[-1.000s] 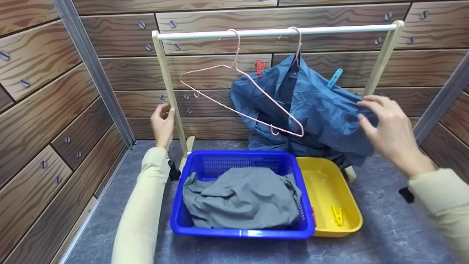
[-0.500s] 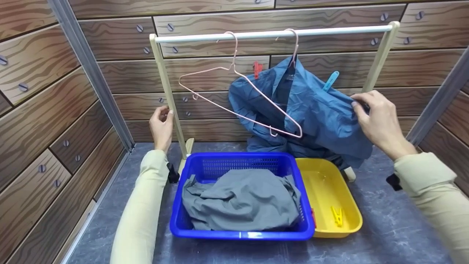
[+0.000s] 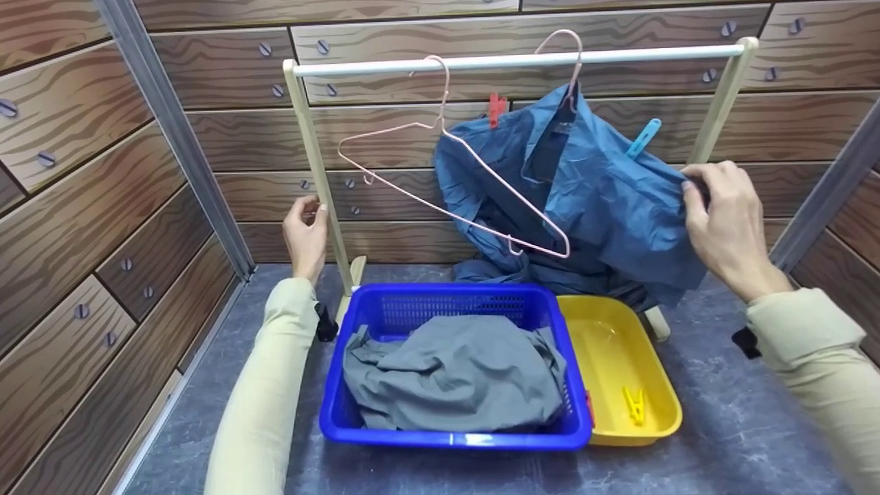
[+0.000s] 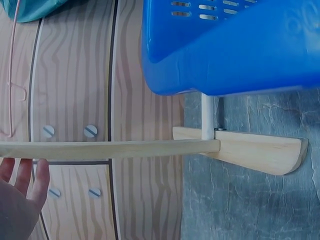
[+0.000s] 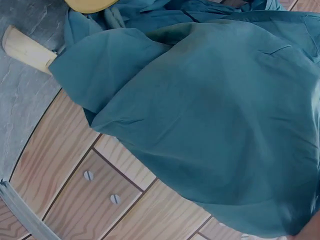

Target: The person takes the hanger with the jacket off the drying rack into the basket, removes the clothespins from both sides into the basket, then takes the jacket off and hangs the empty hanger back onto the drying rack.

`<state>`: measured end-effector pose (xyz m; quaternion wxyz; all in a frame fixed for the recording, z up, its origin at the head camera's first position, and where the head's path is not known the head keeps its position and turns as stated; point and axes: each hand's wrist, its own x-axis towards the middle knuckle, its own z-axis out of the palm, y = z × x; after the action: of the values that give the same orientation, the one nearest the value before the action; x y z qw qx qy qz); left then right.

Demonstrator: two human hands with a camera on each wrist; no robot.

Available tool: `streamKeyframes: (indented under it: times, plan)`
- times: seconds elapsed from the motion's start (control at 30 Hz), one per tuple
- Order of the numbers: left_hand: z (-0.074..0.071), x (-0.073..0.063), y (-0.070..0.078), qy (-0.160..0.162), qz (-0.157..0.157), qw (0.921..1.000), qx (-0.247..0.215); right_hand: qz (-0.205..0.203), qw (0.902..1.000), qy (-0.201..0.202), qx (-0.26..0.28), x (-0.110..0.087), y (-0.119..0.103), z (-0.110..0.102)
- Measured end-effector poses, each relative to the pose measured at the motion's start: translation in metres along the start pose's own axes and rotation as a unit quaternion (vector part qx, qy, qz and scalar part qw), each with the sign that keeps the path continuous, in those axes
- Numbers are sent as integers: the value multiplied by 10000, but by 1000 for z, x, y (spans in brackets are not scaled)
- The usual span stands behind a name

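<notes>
A blue shirt [image 3: 605, 213] hangs on a pink hanger [image 3: 575, 72], whose hook loops over the white rod [image 3: 653, 55] with its top raised above it. My right hand [image 3: 730, 223] pinches the shirt's right shoulder; only a sliver of it shows in the right wrist view. A red clothespin [image 3: 494, 111] and a light blue clothespin [image 3: 644, 139] sit on the shirt's two shoulders. My left hand [image 3: 306, 230] rests its loosely bent fingertips against the rack's wooden left post [image 4: 105, 150]. Left of the shirt hangs a bare pink hanger [image 3: 454, 130].
In front of the rack stands a blue basket [image 3: 450, 440] holding crumpled grey cloth [image 3: 460, 371]. Against its right side is a yellow tray [image 3: 608, 337] with a yellow clothespin [image 3: 634, 405] in it. Wood-patterned walls [image 3: 227, 137] enclose the back and sides.
My right hand has come to the shirt's shoulder and taken hold of it. The shirt and its hanger have shifted right, and the hook has risen above the rod. The left hand stays put.
</notes>
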<state>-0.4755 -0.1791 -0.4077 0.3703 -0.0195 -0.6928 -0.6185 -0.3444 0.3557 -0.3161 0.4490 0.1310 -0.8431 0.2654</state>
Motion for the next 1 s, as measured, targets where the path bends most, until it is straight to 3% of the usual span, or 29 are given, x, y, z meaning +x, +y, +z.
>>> streamKeyframes:
  times: [0.23, 0.67, 1.0]
  plan:
    - [0, -1, 2, 37, -16, 10000, 74, -75, 9999, 123, 42, -12, 11, -7]
    - [-1, -1, 2, 17, -9, 9999, 166, 6, 10000, -55, 21, -46, 32, -15]
    - [0, -2, 0, -2, -8, 9998, 215, 319, 9983, -481, 47, -83, 45, -12]
